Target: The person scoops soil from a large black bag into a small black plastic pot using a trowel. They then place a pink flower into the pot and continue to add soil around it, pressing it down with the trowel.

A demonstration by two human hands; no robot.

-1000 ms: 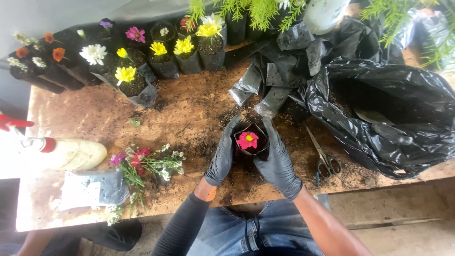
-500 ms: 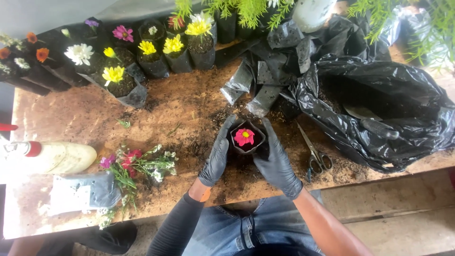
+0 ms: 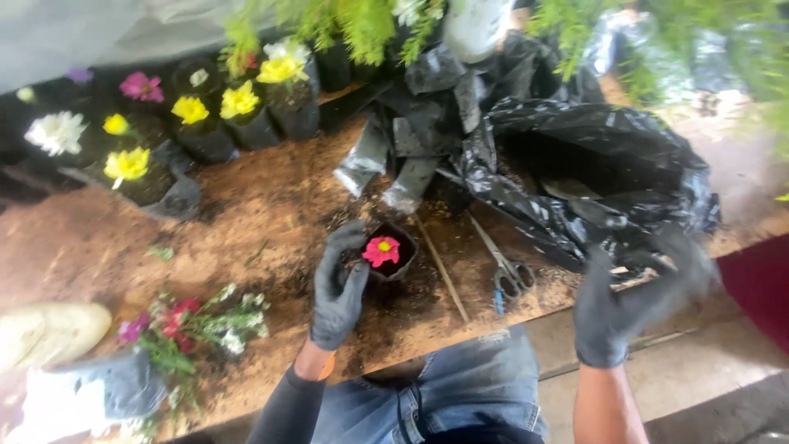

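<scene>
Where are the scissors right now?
The scissors lie on the wooden table, right of the small pot with the pink flower, just before the big black bag.

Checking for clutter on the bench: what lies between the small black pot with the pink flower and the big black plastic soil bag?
In the head view, between the small black pot with the pink flower and the big black plastic soil bag lie a thin stick and grey-handled scissors on soil-strewn wood.

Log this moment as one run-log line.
left hand: grips small black grow bag holding pink flower | right hand: empty, beside large black soil bag | scissors: on table
</scene>
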